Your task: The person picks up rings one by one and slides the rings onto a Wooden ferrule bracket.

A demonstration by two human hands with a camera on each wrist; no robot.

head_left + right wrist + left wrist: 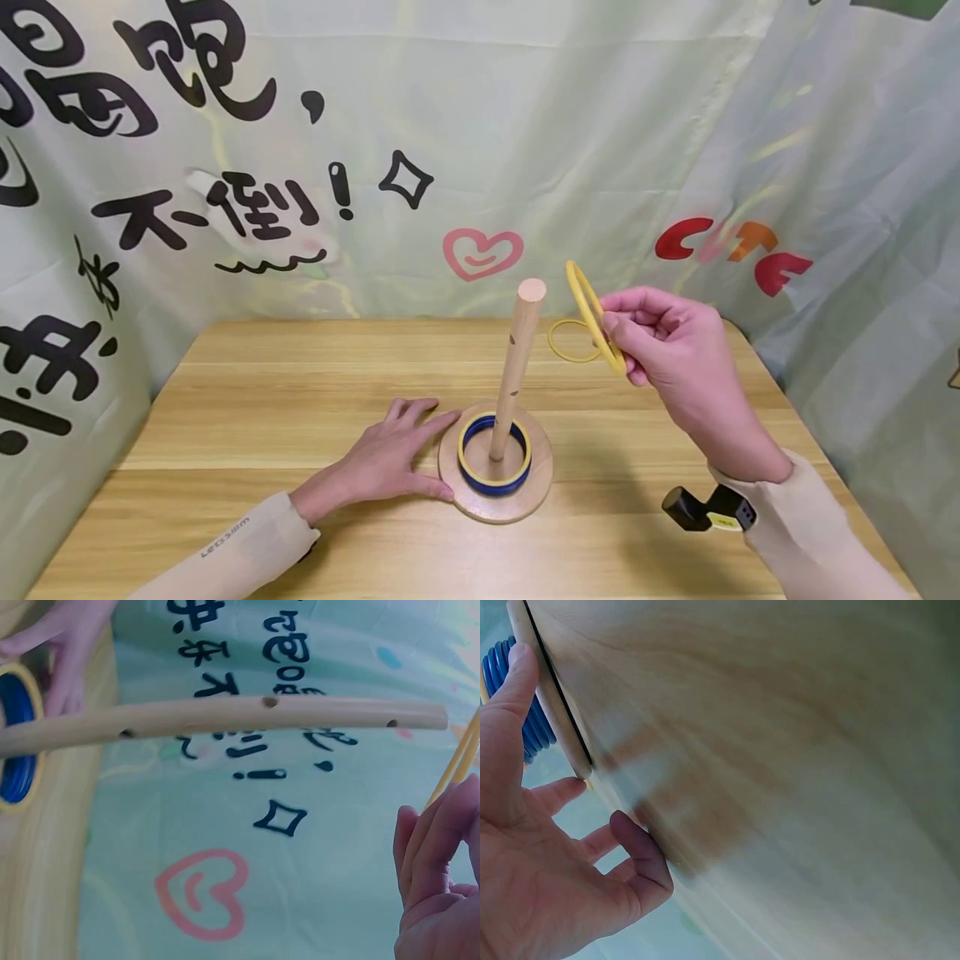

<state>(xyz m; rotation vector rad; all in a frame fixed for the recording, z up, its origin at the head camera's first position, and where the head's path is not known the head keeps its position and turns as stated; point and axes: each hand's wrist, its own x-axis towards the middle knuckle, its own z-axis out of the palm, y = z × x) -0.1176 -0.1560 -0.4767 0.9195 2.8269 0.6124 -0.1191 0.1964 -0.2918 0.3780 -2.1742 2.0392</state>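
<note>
My right hand (675,367) pinches a thin yellow ring (573,273) between thumb and fingers, tilted nearly edge-on. It is up beside the top of the wooden post (517,358), just right of it. The post rises from a round wooden base (510,508). Around its foot lies a stack of blue rings (538,727) topped by a yellow ring (461,458). My left hand (375,458) rests at the base's left side, fingers spread; in the left wrist view its thumb lies over the base's rim and another fingertip is at its edge.
Another yellow ring (574,360) lies flat on the wooden table (285,392), behind the right hand and partly hidden by it. A pale cloth (585,150) with printed writing and a pink heart hangs behind the table. Small dark holes dot the post.
</note>
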